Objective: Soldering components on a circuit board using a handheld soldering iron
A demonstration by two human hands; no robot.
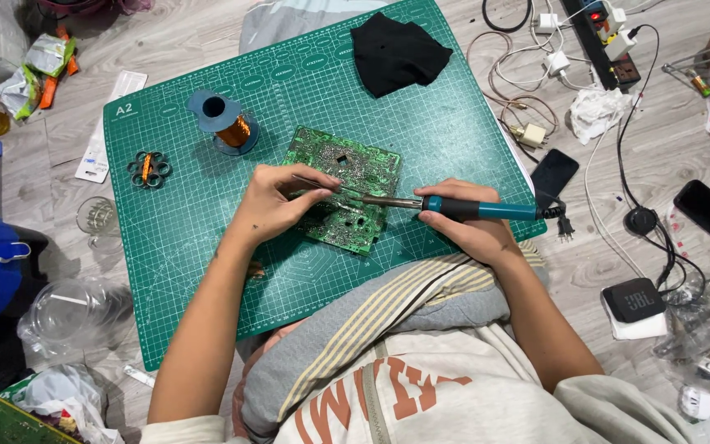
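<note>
1. R hand point(474, 226): you're gripping the soldering iron point(454, 207) w/ fingers closed round its blue-and-black handle, tip reaching onto the board. Rigid, light tool; hot metal shaft likely, so handle is the only safe hold.
2. L hand point(277, 201): you're pinching a thin metal tool, prob. tweezers point(322, 184), fingertips together on it, point meeting the iron's tip.
3. Circuit board point(343, 189): green, lying flat solder-side up at ctr of the cutting mat point(174, 247), partly under both hands. Stiff, light, prob. fragile at joints; best taken by bare edges.
4. Copper wire spool point(228, 123): sitting on mat beyond the board, to the left.
5. Black cloth point(396, 49): lying at mat's far edge.
6. Power strip point(606, 37): sitting on floor, far right, w/ chargers plugged in.
</note>
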